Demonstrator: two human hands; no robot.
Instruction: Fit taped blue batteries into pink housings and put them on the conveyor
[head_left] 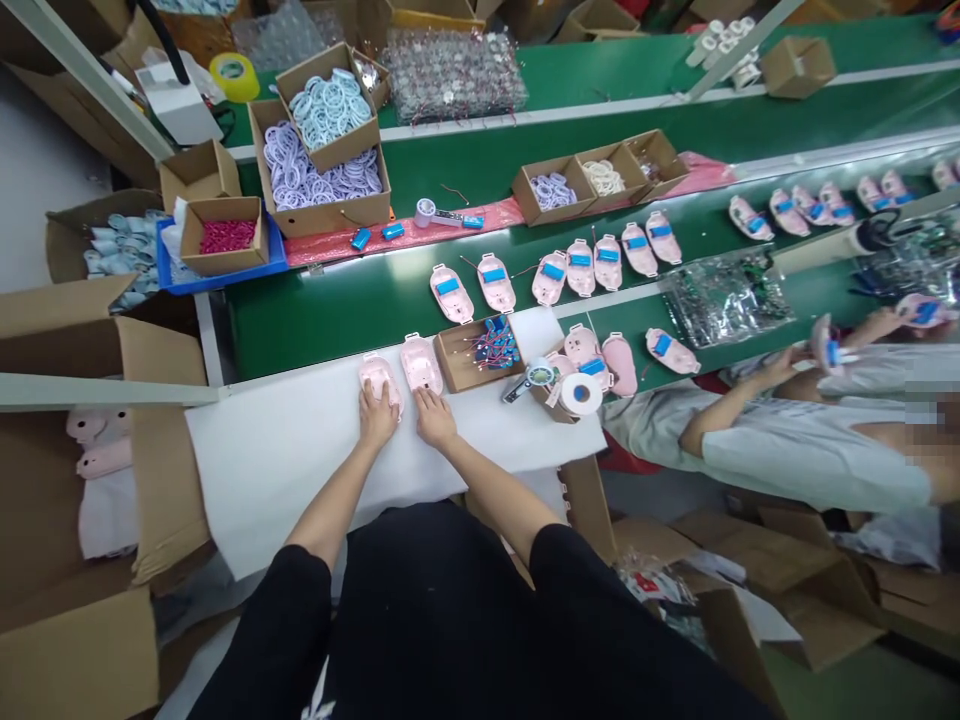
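Note:
Two pink plastic shells lie side by side on the white sheet [285, 440], with their hollow sides up. My left hand [378, 416] rests over the near half of the left shell [373, 368], its fingers stretched out and slightly apart. At the near end of the right shell [421, 362], my right hand [435, 418] touches the rim with extended fingers. Part of each shell is hidden under the fingers. Just right of them stands a cardboard box [461, 372] of blue battery packs [496, 343] with red wires.
Pink shells with blue packs [580, 267] line the green bench [322, 325]. A white tape roll [581, 394] and a tape dispenser [529, 380] lie to the right. Boxes of purple rings [322, 180] stand behind. A co-worker [810, 440] sits at right, holding a shell.

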